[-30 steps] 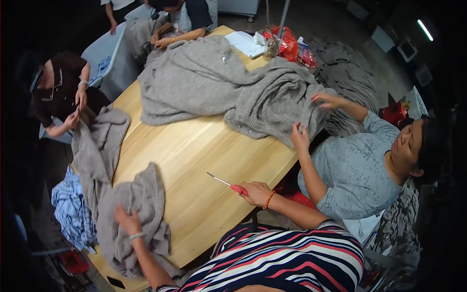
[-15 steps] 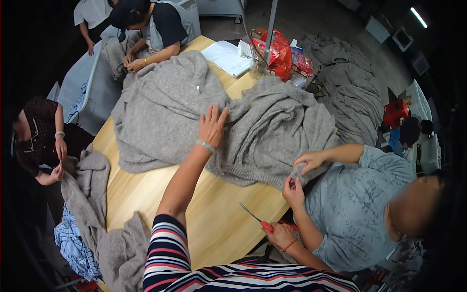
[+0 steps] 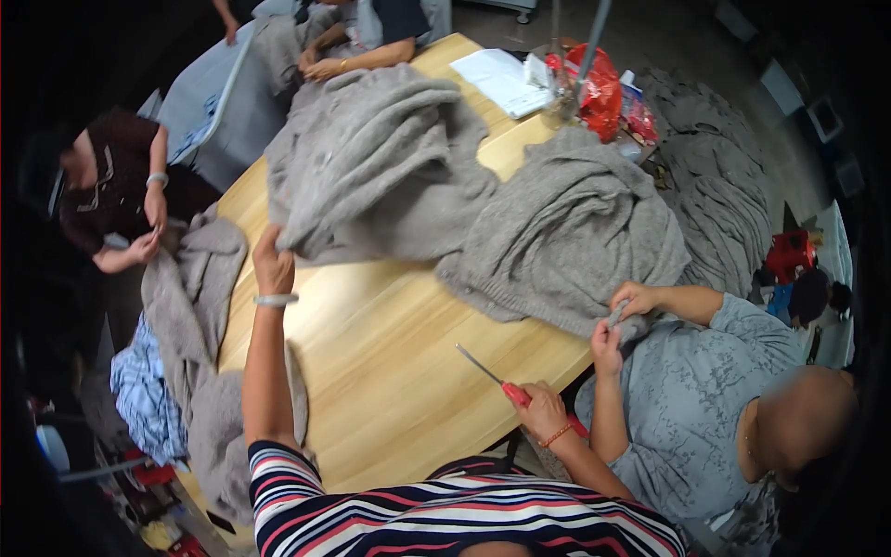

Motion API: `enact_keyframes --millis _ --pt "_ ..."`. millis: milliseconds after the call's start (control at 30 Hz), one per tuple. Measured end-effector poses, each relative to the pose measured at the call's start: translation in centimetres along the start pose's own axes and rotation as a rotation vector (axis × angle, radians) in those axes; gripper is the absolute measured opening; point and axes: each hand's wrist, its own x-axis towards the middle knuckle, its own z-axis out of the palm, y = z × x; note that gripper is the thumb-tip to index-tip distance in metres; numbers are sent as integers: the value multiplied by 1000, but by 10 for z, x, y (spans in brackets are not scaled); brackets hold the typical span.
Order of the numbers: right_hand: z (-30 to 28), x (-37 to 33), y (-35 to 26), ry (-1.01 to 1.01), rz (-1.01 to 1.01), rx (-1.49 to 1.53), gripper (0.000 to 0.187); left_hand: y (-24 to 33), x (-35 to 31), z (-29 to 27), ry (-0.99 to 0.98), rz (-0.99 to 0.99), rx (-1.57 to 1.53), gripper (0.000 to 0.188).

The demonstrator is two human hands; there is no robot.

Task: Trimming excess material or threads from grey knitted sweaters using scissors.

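Note:
My left hand (image 3: 272, 263) pinches the near left edge of a grey knitted sweater (image 3: 371, 158) on the wooden table. The sweater's upper layer is folded back in loose, slightly blurred ridges. Near the table's front edge my right hand (image 3: 541, 413) is closed round red-handled scissors (image 3: 513, 395). Their thin metal blade points up and to the left, apart from the cloth. A second heap of grey knitwear (image 3: 575, 223) lies to the right, beside the first sweater. A co-worker's hands (image 3: 620, 325) hold its near right edge.
Bare table surface (image 3: 371, 343) shows in front of me. More grey knitwear (image 3: 200, 297) hangs at the left edge, held by another person, above blue striped cloth (image 3: 148, 399). Papers (image 3: 501, 82), a red plastic bag (image 3: 599, 93) and a metal pole (image 3: 592, 46) stand at the far side.
My left hand moved from lying flat on the sweater to gripping its left edge, and the sweater's upper layer is now bunched back. The view has shifted. My right hand still holds the scissors.

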Motion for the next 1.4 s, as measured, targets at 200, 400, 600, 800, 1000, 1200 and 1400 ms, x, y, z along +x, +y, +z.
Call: enact_keyframes --millis 200,400,600,800,1000,1200,1400 --pt "25 -10 -33 -178 -82 -10 27 -48 -303 -58 -348 -598 24 39" --pt "53 -36 -59 -232 -112 -64 24 7 -384 -43 -679 -467 55 30" --pt "45 -48 -60 -152 -132 -50 21 33 -327 -58 -1099 -318 15 38" --pt "43 -63 -23 -102 -71 -49 24 54 -207 47 -414 -38 151 92" --pt "30 -71 2 -19 -68 26 27 96 -99 160 -210 -111 430 110" --pt "17 -45 19 -50 -66 14 24 13 -17 174 -241 -164 112 59" --pt "3 -26 4 -116 44 106 23 -53 -4 69 371 -561 -68 42"
